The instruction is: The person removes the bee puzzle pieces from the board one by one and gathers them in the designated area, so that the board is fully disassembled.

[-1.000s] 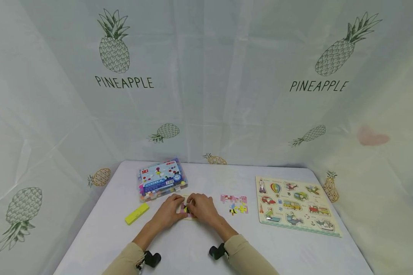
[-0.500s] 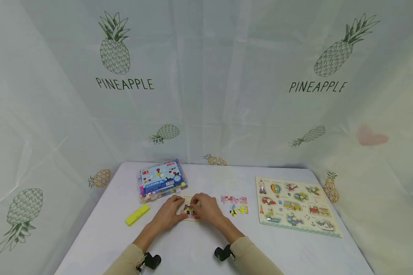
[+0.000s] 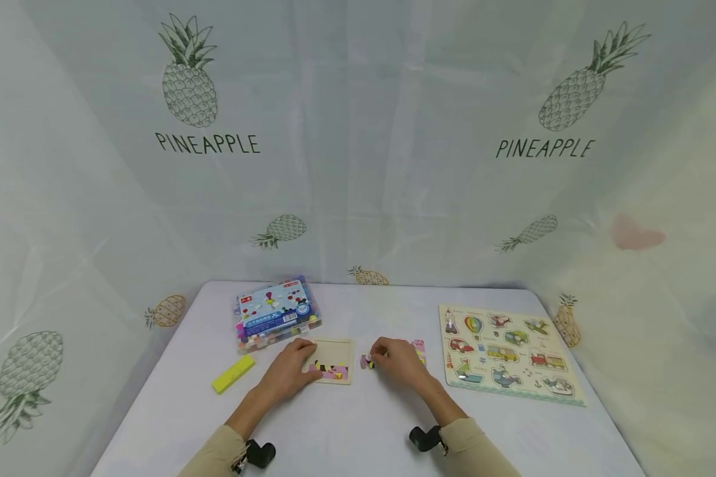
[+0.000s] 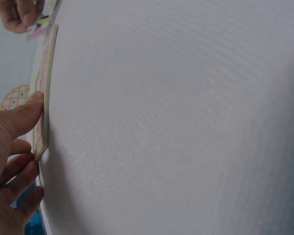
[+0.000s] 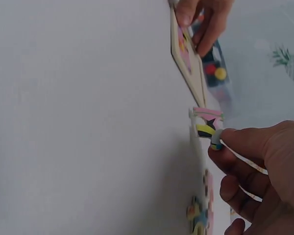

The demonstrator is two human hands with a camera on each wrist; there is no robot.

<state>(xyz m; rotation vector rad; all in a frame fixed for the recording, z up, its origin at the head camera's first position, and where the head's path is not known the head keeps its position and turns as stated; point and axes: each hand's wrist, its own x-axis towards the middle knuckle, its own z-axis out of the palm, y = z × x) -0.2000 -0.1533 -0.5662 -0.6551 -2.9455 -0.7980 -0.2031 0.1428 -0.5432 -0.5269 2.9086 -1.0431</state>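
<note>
My left hand (image 3: 288,371) holds the left side of a small wooden jigsaw tray (image 3: 334,348), thumb at its near edge. Joined pink, black and yellow pieces fill the tray's near part, and bare wood shows behind them. To the right of the tray, my right hand (image 3: 401,363) pinches a jigsaw piece (image 5: 207,121) between thumb and index finger. That piece is pink, yellow and black and appears raised off the table in the right wrist view. Loose jigsaw pieces (image 3: 419,347) lie behind the right hand, which partly hides them.
A clear plastic box (image 3: 277,315) of colourful beads or small balls stands at the back left. A yellow block (image 3: 233,374) lies left of my left hand. On the right is a large wooden puzzle board (image 3: 510,354) with vehicle pictures. A pineapple-print curtain hangs behind the table.
My right hand has moved right, away from the tray, and now pinches a jigsaw piece beside it. My left hand stays at the tray's left side. The head view has shifted slightly.
</note>
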